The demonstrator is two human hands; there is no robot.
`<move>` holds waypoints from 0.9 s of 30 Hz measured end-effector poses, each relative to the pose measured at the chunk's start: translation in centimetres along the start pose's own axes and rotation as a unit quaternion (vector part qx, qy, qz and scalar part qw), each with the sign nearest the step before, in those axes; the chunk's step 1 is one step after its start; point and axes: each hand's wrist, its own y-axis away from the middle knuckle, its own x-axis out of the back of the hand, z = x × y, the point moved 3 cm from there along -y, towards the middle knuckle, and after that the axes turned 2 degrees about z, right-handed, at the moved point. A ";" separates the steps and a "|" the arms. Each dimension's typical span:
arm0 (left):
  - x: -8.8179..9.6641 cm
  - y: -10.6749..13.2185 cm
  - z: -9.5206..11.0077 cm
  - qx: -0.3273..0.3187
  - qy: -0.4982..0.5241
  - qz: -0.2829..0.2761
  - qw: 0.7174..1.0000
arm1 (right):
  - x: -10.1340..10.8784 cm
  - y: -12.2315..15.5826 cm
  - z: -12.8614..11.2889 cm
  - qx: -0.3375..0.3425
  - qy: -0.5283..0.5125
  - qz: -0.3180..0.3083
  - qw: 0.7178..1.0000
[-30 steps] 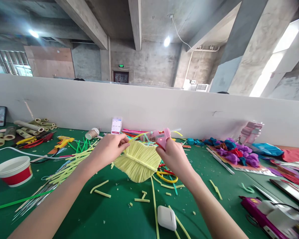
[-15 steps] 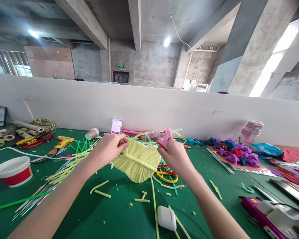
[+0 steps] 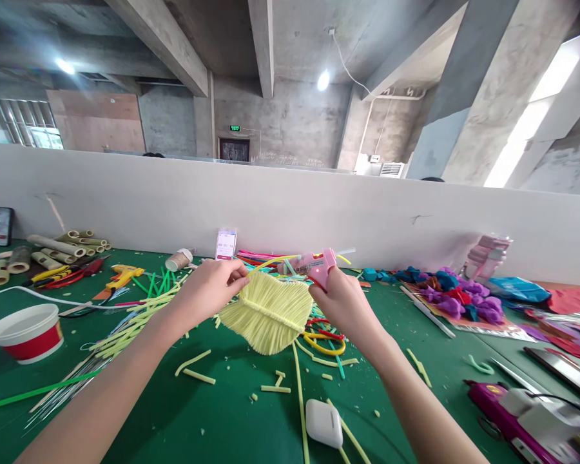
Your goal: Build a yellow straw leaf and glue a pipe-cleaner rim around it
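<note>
My left hand [image 3: 221, 281] pinches the upper left edge of a pale yellow leaf-shaped piece [image 3: 270, 316], ribbed and apparently made of fuzzy pipe cleaners, with a raised midrib. The leaf is held up above the table. In my right hand [image 3: 344, 299] is a pink hot glue gun [image 3: 319, 267], a small light glowing on its side. Its nozzle points left, along the leaf's top edge, where a thin yellow stem [image 3: 273, 261] curves away from my left fingers. Whether the nozzle touches the leaf I cannot tell.
Yellow offcuts [image 3: 199, 376] and a white earbud case [image 3: 323, 423] lie in front on the green table [image 3: 212, 425]. At left are a paper cup [image 3: 26, 332], a yellow glue gun [image 3: 124, 276] and bamboo pieces [image 3: 60, 245]. A purple power strip [image 3: 502, 419] sits at right.
My right hand and the pink glue gun have shifted slightly to the right. My left hand and the leaf have stayed nearly still.
</note>
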 end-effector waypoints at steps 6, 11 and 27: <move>0.1 0.0 0.0 0.004 -0.003 -0.002 1.000 | 0.1 -0.1 0.4 -0.010 0.020 -0.013 1.000; 0.2 0.0 0.3 0.011 0.003 -0.010 1.000 | 0.2 -0.2 0.6 -0.015 0.028 -0.017 0.999; 0.2 0.0 0.3 0.013 -0.001 -0.007 1.000 | 0.2 -0.2 0.2 -0.025 0.006 0.017 1.000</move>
